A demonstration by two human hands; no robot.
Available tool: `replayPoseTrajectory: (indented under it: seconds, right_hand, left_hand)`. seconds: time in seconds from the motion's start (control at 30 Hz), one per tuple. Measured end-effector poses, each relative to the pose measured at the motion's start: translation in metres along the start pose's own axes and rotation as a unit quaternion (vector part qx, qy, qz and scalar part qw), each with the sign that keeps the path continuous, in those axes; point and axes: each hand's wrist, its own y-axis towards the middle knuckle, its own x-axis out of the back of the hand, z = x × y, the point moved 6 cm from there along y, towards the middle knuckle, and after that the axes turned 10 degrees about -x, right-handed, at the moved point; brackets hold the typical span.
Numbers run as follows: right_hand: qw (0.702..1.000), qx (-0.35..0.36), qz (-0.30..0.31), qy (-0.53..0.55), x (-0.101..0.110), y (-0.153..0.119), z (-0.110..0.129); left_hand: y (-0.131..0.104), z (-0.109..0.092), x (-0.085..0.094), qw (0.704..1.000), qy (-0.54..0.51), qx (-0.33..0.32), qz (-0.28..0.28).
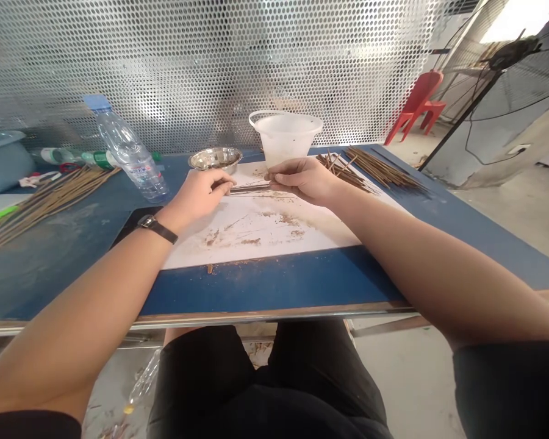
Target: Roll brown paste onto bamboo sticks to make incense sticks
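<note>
Thin dark sticks (251, 189) run sideways between my two hands, above a white board (274, 228) strewn with brown crumbs. My left hand (205, 190), with a dark watch on the wrist, pinches their left ends. Fingers of my right hand (302, 180) are closed round the right ends. Just behind my left hand is a shiny metal bowl (215, 159). A white plastic bucket (287, 139) stands behind my right hand. To the right, a pile of short brown sticks (343, 171) lies on the board's edge, beside another bundle (384, 169).
A large clear bottle (130, 149) leans at the left, near long brown sticks (59, 195) on the blue table (265, 286). A blue tub (2, 161) sits far left. Perforated metal (187, 67) rises behind. A red chair (418, 103) and a fan stand beyond the table at right.
</note>
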Motion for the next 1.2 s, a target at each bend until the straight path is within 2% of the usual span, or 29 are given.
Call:
replayPoseTrajectory:
  seconds: [0.13, 0.23, 0.37, 0.5, 0.63, 0.8, 0.93, 1.03, 1.2]
  right_hand:
    - [0.999, -0.014, 0.009, 0.039, 0.0, 0.003, -0.007]
    - [0.996, 0.003, 0.029, 0.086, -0.003, 0.005, -0.013]
    - [0.992, 0.017, 0.069, 0.107, -0.018, 0.002, -0.019]
    - [0.993, -0.003, 0.066, 0.099, -0.037, -0.002, -0.026]
    - [0.996, -0.002, 0.069, 0.064, -0.05, -0.003, -0.03]
    - [0.999, 0.039, 0.011, -0.005, -0.045, 0.001, -0.029]
    - [0.994, 0.09, -0.051, -0.044, -0.043, -0.002, -0.015]
    - [0.982, 0.148, -0.067, -0.095, -0.051, -0.011, 0.007]
    - [0.971, 0.184, -0.055, -0.14, -0.061, -0.024, 0.04]
  left_hand:
    - [-0.001, -0.002, 0.002, 1.0, -0.023, -0.01, -0.019]
    - [-0.001, -0.007, 0.003, 0.998, -0.058, -0.005, -0.027]
    - [-0.003, -0.019, 0.001, 0.994, -0.101, 0.008, -0.029]
    - [-0.004, -0.032, -0.003, 0.986, -0.162, 0.005, -0.039]
    - [-0.005, -0.036, -0.009, 0.975, -0.22, 0.015, -0.031]
    - [-0.005, -0.035, -0.018, 0.963, -0.264, 0.04, 0.023]
    - [-0.004, -0.04, -0.016, 0.968, -0.25, 0.027, 0.012]
    - [-0.004, -0.046, -0.015, 0.939, -0.341, 0.035, -0.009]
    - [-0.007, -0.051, -0.014, 0.864, -0.495, 0.073, -0.058]
